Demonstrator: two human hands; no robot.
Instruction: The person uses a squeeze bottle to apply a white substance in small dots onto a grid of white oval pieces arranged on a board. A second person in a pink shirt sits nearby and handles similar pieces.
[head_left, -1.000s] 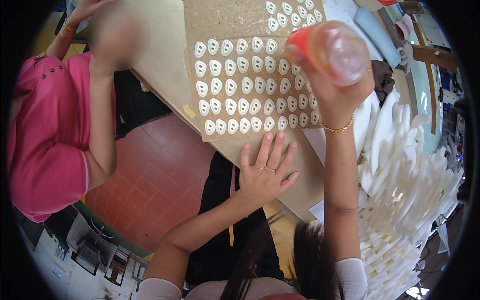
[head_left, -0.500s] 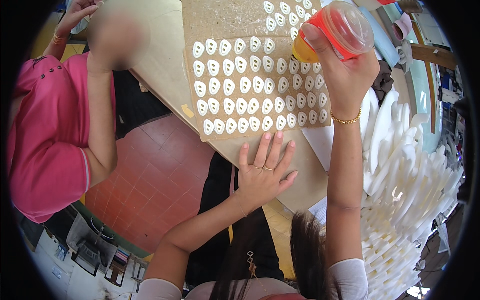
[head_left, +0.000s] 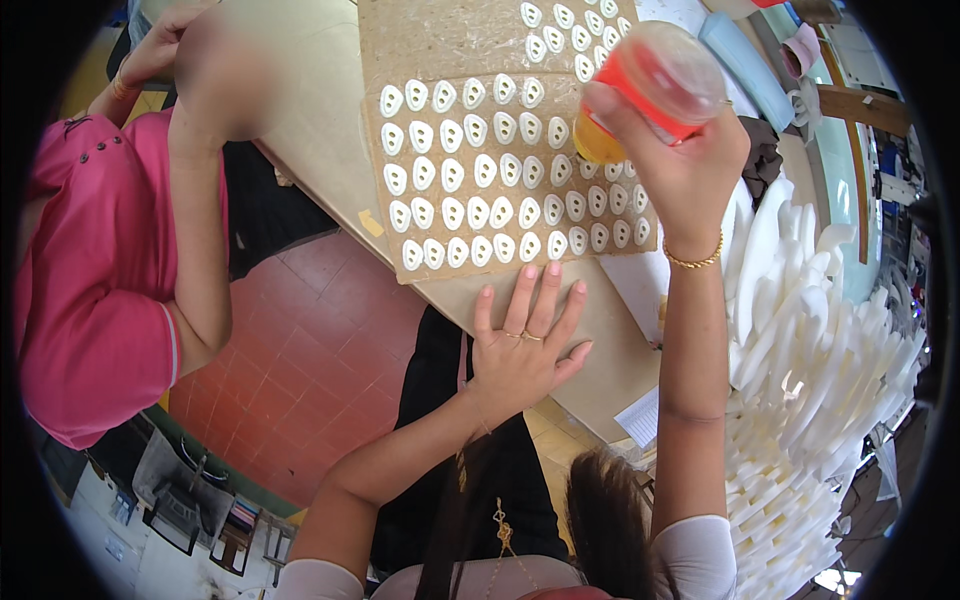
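The bottle point(head_left: 645, 90) is clear plastic with an orange-red band around it and yellowish liquid at its lower end, tilted with that end toward the brown board point(head_left: 470, 50). The right hand point(head_left: 680, 165) is closed around the bottle, fingers wrapped over its side, holding it above the far right part of the board. Just beneath it lie rows of small white oval pieces point(head_left: 490, 175), each with two holes. The left hand point(head_left: 520, 350) rests flat and open, holding nothing, fingers spread on the table point(head_left: 590, 360) just below the board's near edge.
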